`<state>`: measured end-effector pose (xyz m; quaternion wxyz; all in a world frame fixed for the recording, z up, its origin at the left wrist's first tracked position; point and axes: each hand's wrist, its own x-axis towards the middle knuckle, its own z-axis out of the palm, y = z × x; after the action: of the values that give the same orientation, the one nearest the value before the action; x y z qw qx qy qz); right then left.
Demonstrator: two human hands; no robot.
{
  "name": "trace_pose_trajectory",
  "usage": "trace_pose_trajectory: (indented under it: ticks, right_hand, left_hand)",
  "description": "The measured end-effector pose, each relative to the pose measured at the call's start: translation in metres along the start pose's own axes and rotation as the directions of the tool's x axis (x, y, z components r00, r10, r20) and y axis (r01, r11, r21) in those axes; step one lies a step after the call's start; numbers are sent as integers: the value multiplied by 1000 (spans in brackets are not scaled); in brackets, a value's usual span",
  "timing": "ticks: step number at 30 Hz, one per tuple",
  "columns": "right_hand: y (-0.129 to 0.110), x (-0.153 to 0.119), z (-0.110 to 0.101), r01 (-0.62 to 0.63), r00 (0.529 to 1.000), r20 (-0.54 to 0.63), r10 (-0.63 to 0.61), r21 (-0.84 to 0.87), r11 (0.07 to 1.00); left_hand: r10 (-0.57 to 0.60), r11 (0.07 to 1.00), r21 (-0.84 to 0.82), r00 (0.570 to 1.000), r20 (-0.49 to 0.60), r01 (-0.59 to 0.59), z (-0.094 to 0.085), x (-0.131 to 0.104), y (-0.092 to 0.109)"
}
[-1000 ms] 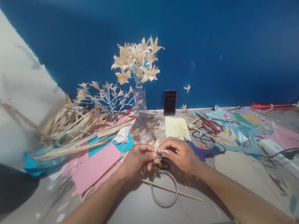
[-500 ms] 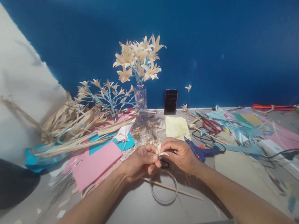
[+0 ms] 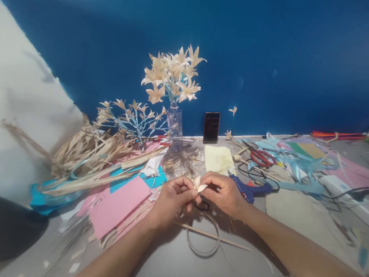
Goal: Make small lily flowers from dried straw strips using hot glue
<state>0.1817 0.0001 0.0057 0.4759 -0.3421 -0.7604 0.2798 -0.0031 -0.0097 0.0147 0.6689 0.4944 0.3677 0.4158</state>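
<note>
Between my two hands is a small cream-coloured artificial flower (image 3: 200, 186) with pointed petals. My left hand (image 3: 175, 197) pinches it low down between thumb and index finger. My right hand (image 3: 224, 193) is closed at its right side, fingertips on a petal. The flower's base is hidden by my left fingers. Below the hands lie a pale ring (image 3: 202, 254) and a thin wooden stick (image 3: 231, 243), which cross each other. A blue glue gun (image 3: 250, 190) rests just beyond my right hand.
Behind stands a clear bottle (image 3: 174, 131) holding cream flowers (image 3: 174, 74). A phone (image 3: 211, 128) leans on the blue wall. Left are dried husks (image 3: 85, 148) and pink paper (image 3: 121, 206); right, red-handled scissors (image 3: 262, 158), blue ribbon scraps (image 3: 308, 168) and a white power strip (image 3: 345, 197).
The flower has turned slightly in my fingers, and its right petal now shows broader. Both hands stay in almost the same place; the view has shifted a little.
</note>
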Motion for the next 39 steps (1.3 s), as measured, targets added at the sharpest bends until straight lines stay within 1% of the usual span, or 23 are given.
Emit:
trace_pose_trajectory:
  ticks: [2,5,11,14,16,18,20,22,23,28,34,39]
  right_hand:
    - [-2,0,1,-43,999,9,43,21,999]
    - [-5,-1,3,-102,994,36,100,58,993]
    - [-3,0,8,-110,993,-18,114,128,986]
    - [0,0,10,-135,990,-20,141,184,974]
    - [1,-1,10,-159,986,-13,165,198,967]
    - [1,-1,10,-167,985,-10,172,193,967]
    - [1,-1,10,-159,986,-14,164,185,970]
    - [1,-2,11,-147,988,-24,153,182,972]
    - [1,-2,11,-145,988,-29,153,178,973]
    - [-1,-2,12,-129,989,-43,138,178,976]
    - [-5,-2,11,-103,992,-54,114,175,979]
    - [-10,-2,11,-136,989,-40,145,163,977]
  left_hand:
    - [69,996,66,994,-82,-64,4,-2,2]
    - [132,986,119,977,-164,-114,7,-2,2]
    - [263,943,278,921,-286,-183,6,-2,-6]
    - [331,916,331,892,-308,-226,6,-2,-7]
    - [341,913,338,882,-326,-229,6,-2,-7]
    - [298,938,279,888,-349,-205,6,0,-6]
    - [231,965,202,908,-349,-167,5,1,-6]
    - [200,972,189,921,-335,-143,5,1,-7]
    - [208,967,210,920,-333,-143,5,1,-7]
    - [302,933,305,879,-369,-193,6,-3,-10]
    - [323,919,336,880,-349,-205,6,-3,-8]
    - [409,884,367,858,-311,-288,4,-2,-9]
